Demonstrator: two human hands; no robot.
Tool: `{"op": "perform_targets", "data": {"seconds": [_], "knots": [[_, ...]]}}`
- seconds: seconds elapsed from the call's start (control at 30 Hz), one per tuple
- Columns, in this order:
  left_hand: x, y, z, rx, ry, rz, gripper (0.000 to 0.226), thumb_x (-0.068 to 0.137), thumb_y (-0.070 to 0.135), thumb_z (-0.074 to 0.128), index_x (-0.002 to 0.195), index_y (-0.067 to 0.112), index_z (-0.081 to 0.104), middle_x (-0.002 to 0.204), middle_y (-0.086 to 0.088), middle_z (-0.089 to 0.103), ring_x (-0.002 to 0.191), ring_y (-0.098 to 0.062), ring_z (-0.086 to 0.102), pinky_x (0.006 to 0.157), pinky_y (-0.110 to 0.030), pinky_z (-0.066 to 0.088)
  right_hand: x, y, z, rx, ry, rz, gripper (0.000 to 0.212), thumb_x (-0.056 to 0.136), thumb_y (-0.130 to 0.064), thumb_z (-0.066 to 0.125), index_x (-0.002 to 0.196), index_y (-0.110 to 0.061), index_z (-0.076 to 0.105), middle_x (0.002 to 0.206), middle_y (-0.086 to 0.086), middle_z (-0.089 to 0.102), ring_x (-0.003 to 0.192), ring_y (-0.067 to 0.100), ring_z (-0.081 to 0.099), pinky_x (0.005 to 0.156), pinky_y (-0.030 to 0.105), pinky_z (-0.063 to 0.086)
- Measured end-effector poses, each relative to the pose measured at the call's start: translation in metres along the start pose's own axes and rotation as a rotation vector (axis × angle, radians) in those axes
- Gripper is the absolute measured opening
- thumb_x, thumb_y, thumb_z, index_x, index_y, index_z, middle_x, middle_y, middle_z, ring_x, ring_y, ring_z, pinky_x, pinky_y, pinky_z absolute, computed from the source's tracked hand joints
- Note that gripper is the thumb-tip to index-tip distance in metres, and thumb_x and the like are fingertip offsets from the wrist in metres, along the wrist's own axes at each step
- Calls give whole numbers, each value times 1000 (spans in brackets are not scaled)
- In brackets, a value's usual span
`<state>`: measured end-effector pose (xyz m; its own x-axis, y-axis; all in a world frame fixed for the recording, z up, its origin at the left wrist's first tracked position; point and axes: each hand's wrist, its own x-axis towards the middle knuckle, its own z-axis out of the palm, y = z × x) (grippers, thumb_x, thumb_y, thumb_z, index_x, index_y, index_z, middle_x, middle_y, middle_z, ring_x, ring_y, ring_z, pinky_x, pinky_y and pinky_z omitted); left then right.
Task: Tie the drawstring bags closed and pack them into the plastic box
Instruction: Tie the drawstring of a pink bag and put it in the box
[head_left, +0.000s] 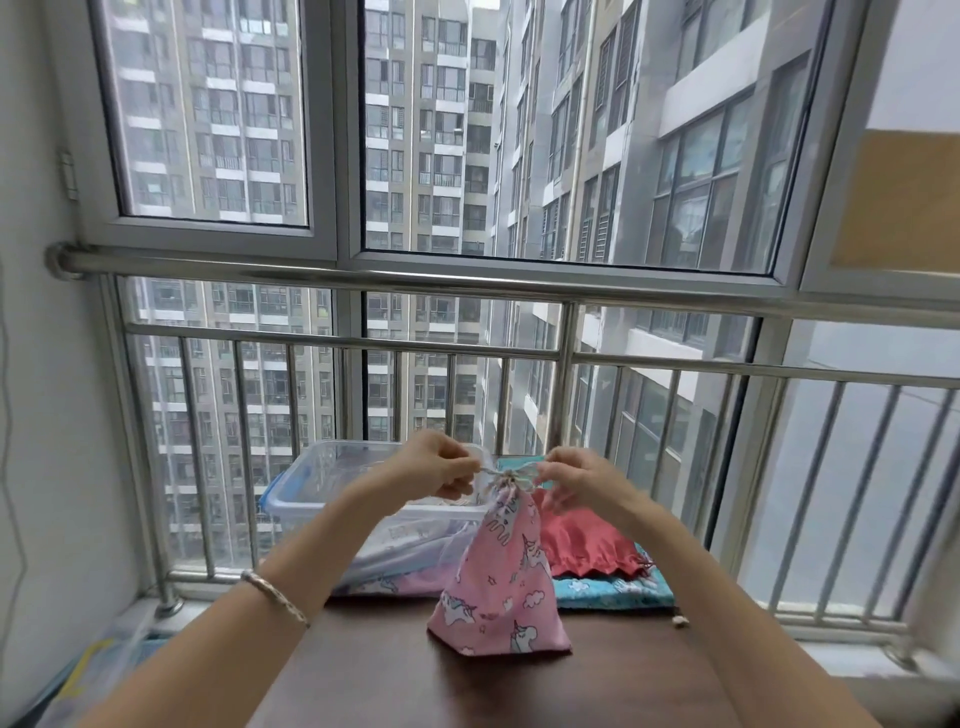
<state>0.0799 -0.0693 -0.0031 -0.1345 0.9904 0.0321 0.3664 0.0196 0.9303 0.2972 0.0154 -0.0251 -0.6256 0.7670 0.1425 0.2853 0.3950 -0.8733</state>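
Centrally, a pink unicorn-print drawstring bag (501, 587) stands upright on a dark brown table (395, 670). Its base is spread flat and its body tapers to a gathered neck.

Grip: the left hand (441, 467) and right hand (582, 480) are at the bag's neck, one on each side. Each pinches an end of the pale cord drawstring (506, 475) between thumb and curled fingers. The cord is bunched in a knot or bow over the neck; which one is too blurred to tell. A silver bracelet (275, 597) sits on the left wrist.

Edges and room:
- In front of the bag is bare tabletop, flanked by the two forearms.
- Behind and left of the bag is a clear plastic box (332, 483) with no lid on and a blue latch at its left end. Its near wall lies just beside the bag's shoulder.
- Below the box's front, left of the bag's base, some lilac-pink printed fabric (395, 582) lies flat.
- Right of the bag, a red bag (587, 545) lies on a teal printed bag (613, 592), both close to the pink bag's side.
- Behind all of these, past the table's far edge, a steel railing (467, 353) with vertical bars stands before the windows.

Materials: the pink bag is matte cotton with a white unicorn and cloud print. The red bag is smoother cloth with a ruffled mouth. The box is glossy and see-through with rounded corners.
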Motion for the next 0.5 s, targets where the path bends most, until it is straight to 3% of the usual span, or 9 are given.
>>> {"op": "perform_targets", "data": {"seconds": [0.07, 0.1, 0.2, 0.23, 0.4, 0.5], "knots": [[1, 0, 7, -52, 0, -4, 14, 89, 13, 62, 93, 1, 68, 81, -9, 71, 72, -14, 69, 76, -27, 59, -2, -11, 13, -93, -163, 54, 51, 82, -37, 72, 122, -15, 50, 102, 9, 65, 66, 17, 65, 63, 31, 57], [2, 0, 9, -82, 1, 1, 14, 89, 14, 62, 93, 2, 68, 84, -10, 72, 76, -15, 70, 79, -29, 59, -1, -16, 20, -169, -198, 36, 50, 81, -32, 74, 122, -17, 51, 103, 7, 65, 66, 16, 66, 61, 28, 56], [4, -2, 7, -187, 22, -12, 24, 94, 22, 55, 100, 1, 65, 98, -14, 70, 90, -20, 69, 85, -32, 57, 3, -31, 24, -161, -61, -71, 12, 84, -5, 66, 94, -7, 59, 87, 8, 61, 62, 13, 58, 55, 21, 52], [5, -4, 6, -218, 18, -28, 29, 97, 24, 49, 104, 0, 64, 103, -16, 69, 94, -22, 68, 87, -33, 56, 4, -39, 21, -96, 23, -106, 9, 83, -2, 64, 86, -6, 57, 82, 9, 59, 63, 14, 56, 52, 18, 49], [7, -7, 9, -317, -124, -126, 35, 101, 25, 42, 115, -2, 59, 111, -19, 67, 100, -27, 67, 88, -35, 55, 12, -88, -1, 133, 237, -253, 17, 66, -20, 57, 80, -10, 54, 77, 11, 56, 72, 23, 56, 54, 27, 47], [8, -4, 14, -314, -187, -136, 33, 99, 27, 48, 114, 1, 61, 110, -18, 67, 99, -28, 67, 89, -38, 55, 19, -112, -6, 245, 255, -325, 11, 72, -8, 53, 82, -9, 52, 83, 17, 59, 73, 23, 58, 60, 29, 51]]}}
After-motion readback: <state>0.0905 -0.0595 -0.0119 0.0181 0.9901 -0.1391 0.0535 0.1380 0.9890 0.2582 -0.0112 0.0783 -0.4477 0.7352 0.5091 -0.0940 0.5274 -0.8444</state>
